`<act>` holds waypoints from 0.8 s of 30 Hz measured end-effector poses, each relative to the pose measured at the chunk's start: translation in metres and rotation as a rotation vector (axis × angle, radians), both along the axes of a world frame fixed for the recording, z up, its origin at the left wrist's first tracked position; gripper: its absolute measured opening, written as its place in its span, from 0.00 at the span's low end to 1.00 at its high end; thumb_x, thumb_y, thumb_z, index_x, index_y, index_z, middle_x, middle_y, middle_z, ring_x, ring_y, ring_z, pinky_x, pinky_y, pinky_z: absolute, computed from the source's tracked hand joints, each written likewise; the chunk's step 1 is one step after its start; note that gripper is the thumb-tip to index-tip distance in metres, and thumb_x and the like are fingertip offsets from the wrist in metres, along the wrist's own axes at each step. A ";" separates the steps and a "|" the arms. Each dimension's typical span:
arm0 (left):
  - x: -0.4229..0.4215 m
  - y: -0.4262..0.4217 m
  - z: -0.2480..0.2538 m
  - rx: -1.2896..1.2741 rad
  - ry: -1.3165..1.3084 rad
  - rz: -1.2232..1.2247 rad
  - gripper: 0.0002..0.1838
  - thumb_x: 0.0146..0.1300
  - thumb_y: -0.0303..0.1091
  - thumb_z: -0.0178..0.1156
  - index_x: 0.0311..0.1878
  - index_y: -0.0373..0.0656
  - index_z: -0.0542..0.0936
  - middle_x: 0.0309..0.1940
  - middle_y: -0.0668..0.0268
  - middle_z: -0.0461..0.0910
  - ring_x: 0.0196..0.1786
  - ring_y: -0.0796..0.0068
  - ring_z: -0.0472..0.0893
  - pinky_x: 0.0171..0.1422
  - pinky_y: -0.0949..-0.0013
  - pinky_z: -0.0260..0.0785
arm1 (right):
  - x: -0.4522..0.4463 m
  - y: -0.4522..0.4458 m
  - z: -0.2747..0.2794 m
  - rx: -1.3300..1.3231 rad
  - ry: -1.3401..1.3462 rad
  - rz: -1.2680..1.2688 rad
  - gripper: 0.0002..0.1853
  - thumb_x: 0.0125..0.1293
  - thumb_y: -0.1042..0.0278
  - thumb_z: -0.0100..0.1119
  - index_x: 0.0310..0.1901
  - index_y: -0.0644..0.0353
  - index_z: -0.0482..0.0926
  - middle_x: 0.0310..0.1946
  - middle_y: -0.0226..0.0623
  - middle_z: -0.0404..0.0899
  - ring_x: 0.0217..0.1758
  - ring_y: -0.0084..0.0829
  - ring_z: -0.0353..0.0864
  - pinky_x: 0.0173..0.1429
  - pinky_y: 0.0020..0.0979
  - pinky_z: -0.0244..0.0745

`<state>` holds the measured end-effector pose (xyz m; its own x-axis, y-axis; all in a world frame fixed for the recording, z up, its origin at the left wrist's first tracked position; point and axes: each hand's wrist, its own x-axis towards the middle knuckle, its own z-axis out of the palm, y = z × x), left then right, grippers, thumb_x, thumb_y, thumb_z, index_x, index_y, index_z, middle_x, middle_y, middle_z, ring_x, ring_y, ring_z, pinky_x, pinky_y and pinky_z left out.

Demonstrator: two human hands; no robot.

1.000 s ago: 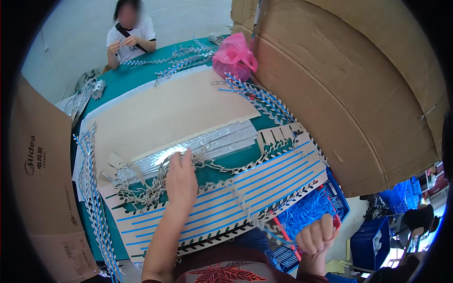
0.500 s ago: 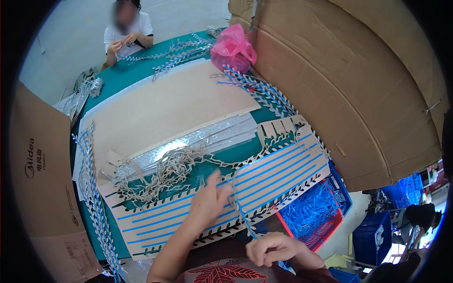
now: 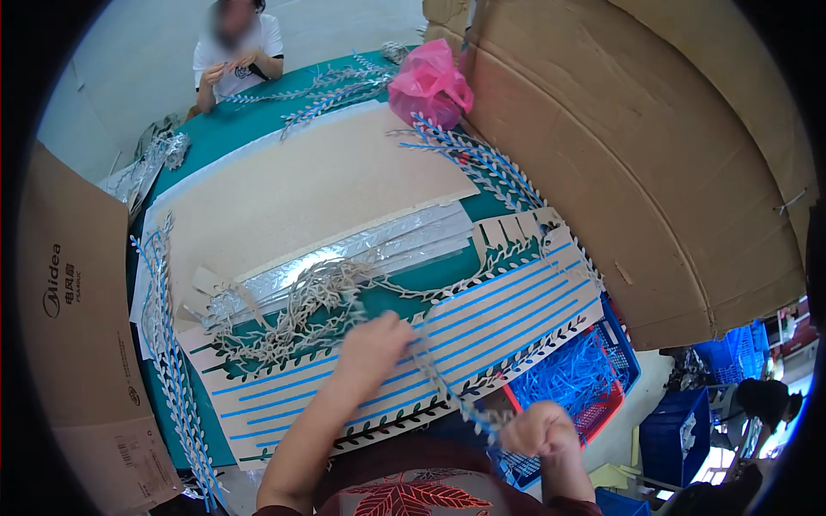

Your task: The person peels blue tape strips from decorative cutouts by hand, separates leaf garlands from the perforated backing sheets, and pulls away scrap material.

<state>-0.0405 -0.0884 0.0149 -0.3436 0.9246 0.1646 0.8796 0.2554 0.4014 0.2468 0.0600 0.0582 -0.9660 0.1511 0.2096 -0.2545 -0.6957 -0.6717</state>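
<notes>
A leaf garland strand [image 3: 440, 384], grey with some blue, stretches between my two hands and is blurred by motion. My left hand [image 3: 376, 346] is closed at its upper end, over the patterned sheet. My right hand [image 3: 542, 430] is a fist around the lower end, near the table's front edge. Under my left hand lies the beige sheet [image 3: 297, 393] with parallel blue strips and leaf-shaped cutouts along its edges. Just beyond that hand rests a tangled heap of grey leaf cutouts [image 3: 323, 297].
Cardboard walls [image 3: 602, 172] flank the green table [image 3: 211, 142]. Leaf garlands [image 3: 172, 378] lie at the left, more at the back right by a pink plastic bag [image 3: 430, 86]. A red basket [image 3: 594, 421] holds blue strips. Across the table sits another person [image 3: 241, 60].
My right hand has moved right and slightly up, drawing the strand with it. My left hand has gone from fingers raised to closed, slightly left and lower.
</notes>
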 end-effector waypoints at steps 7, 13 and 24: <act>-0.039 -0.041 0.020 -0.008 0.050 0.693 0.13 0.65 0.29 0.62 0.52 0.44 0.81 0.50 0.60 0.79 0.48 0.53 0.83 0.50 0.49 0.77 | 0.048 0.048 -0.024 -0.416 -0.097 -0.434 0.24 0.81 0.42 0.46 0.31 0.51 0.69 0.16 0.25 0.68 0.23 0.23 0.69 0.34 0.30 0.64; 0.011 -0.007 0.014 0.146 0.356 0.152 0.26 0.66 0.30 0.63 0.68 0.38 0.75 0.69 0.52 0.72 0.76 0.44 0.66 0.77 0.39 0.56 | -0.032 0.005 -0.006 0.933 -0.288 -0.043 0.15 0.71 0.63 0.67 0.53 0.63 0.85 0.46 0.35 0.85 0.36 0.32 0.85 0.43 0.32 0.79; 0.031 0.013 -0.019 -0.045 0.024 0.148 0.34 0.73 0.43 0.58 0.77 0.38 0.66 0.79 0.52 0.63 0.81 0.48 0.61 0.82 0.38 0.49 | -0.156 0.049 -0.034 1.764 -0.804 -0.367 0.17 0.72 0.51 0.60 0.45 0.58 0.81 0.40 0.46 0.86 0.40 0.53 0.86 0.44 0.49 0.81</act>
